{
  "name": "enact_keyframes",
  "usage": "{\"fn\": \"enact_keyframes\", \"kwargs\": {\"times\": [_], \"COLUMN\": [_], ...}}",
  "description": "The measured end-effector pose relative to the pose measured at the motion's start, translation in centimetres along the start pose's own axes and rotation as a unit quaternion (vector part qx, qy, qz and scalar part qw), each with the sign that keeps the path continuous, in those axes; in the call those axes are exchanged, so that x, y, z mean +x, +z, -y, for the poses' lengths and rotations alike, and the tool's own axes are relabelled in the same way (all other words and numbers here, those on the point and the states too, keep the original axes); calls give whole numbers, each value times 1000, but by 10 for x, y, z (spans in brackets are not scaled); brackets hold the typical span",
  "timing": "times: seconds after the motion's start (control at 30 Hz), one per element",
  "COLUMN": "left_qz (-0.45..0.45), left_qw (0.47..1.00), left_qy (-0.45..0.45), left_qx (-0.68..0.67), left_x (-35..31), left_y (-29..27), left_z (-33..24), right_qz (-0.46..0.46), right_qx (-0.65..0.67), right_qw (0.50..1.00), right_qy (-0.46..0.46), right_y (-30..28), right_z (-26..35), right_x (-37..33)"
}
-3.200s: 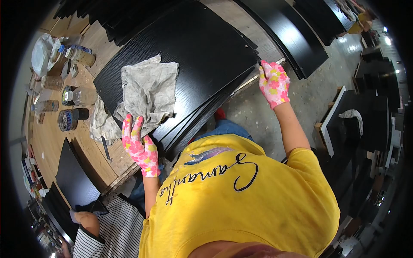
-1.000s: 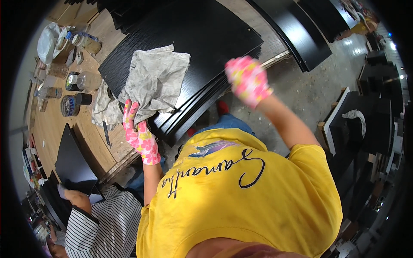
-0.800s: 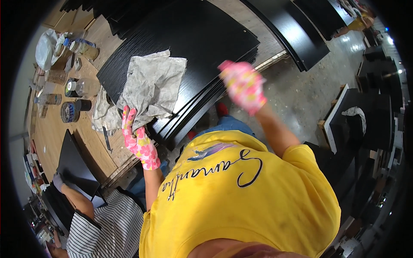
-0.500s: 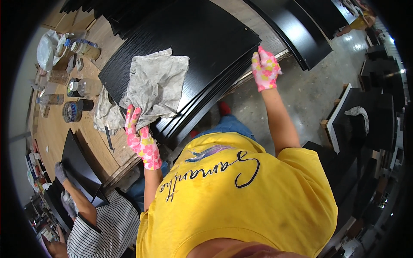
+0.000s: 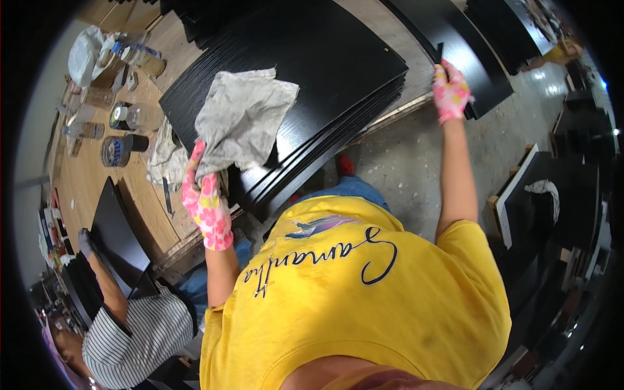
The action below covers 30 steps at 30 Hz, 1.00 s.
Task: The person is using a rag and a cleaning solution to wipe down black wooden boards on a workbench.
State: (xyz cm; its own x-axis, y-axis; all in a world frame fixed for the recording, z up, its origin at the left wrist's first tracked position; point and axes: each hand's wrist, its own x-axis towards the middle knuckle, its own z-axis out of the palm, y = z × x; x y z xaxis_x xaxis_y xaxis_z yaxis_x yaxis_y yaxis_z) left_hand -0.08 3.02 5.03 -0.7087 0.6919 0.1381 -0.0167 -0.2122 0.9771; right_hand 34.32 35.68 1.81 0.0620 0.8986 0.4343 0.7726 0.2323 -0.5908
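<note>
Cloth [image 5: 247,117], grey and creased, lies over the near left part of the top black board [image 5: 312,58] in a fanned stack. The left hand [image 5: 209,205], in a pink floral glove, holds the cloth's near corner between fingers and thumb. The right hand [image 5: 452,97], gloved alike, is narrowed around a thin dark strip [image 5: 440,51] — over the near side of another black board [image 5: 471,62]. Left of the stack, a second rag [image 5: 168,156] and clear jars [image 5: 116,151] sit on the wooden workbench [image 5: 81,195]. Lower left, a co-worker in a striped shirt [image 5: 140,338] reaches toward a dark panel [image 5: 116,224].
</note>
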Motion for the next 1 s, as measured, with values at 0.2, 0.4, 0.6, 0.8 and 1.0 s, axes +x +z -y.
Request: {"fn": "enact_keyframes", "kwargs": {"times": [0.2, 0.4, 0.6, 0.8, 1.0], "left_qz": [37, 244, 13, 48, 82], "left_qw": [999, 918, 956, 753, 758], "left_qy": [26, 101, 85, 241, 250], "left_qx": [28, 297, 279, 611, 597], "left_x": [35, 27, 31, 8, 11], "left_y": [79, 81, 21, 6, 8], "left_z": [-20, -11, 13, 26, 24], "right_qz": [129, 94, 313, 445, 150], "right_qx": [31, 153, -99, -70, -43], "right_qw": [991, 922, 861, 775, 942], "right_qy": [24, -344, -389, -443, -298], "right_y": [35, 29, 70, 28, 37], "right_z": [-60, 126, 215, 213, 17], "right_x": [67, -28, -119, -136, 19]}}
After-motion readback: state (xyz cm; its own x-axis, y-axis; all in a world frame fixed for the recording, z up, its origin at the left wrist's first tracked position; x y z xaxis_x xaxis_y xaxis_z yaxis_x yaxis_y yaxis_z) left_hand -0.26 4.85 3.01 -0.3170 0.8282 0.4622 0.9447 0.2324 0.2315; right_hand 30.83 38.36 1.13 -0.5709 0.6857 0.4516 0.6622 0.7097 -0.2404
